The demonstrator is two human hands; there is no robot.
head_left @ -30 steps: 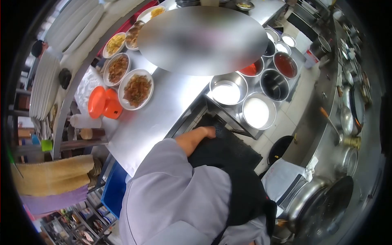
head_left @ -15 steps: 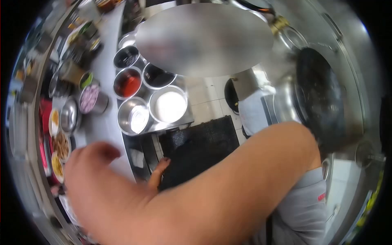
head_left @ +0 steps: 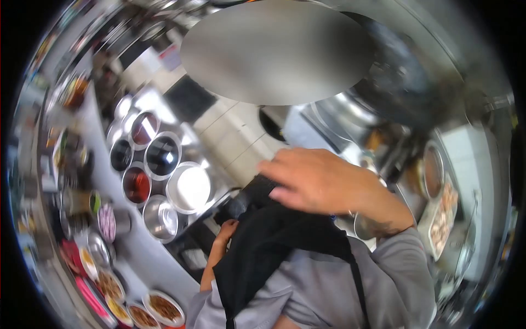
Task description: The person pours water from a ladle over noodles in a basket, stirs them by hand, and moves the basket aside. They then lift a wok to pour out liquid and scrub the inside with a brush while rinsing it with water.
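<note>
My right hand [head_left: 320, 178] hovers in front of my body over the black apron [head_left: 257, 236], back of the hand up. Its fingers point left, the thumb stands apart, and I see nothing held. Low at my left side, my left hand [head_left: 227, 231] is beside the apron, near the edge of the metal station; its fingers are too small and partly hidden to read. Left of it stand steel pots: one with a white content [head_left: 189, 187], one with red sauce [head_left: 137, 185], one with dark liquid [head_left: 163, 156] and a shiny one [head_left: 160, 218].
Along the left counter [head_left: 137, 257] are a container of chopped purple onion [head_left: 108, 223], a steel bowl [head_left: 99, 248] and plates of food [head_left: 164, 308]. To the right are a large dark wok [head_left: 400, 71], a pot [head_left: 433, 170] and a tray of pale pieces [head_left: 442, 222]. A grey blur covers the top.
My right arm, stretched across to the left counter before, has drawn back to the right, in front of my body. The view has turned, and more of the right side shows.
</note>
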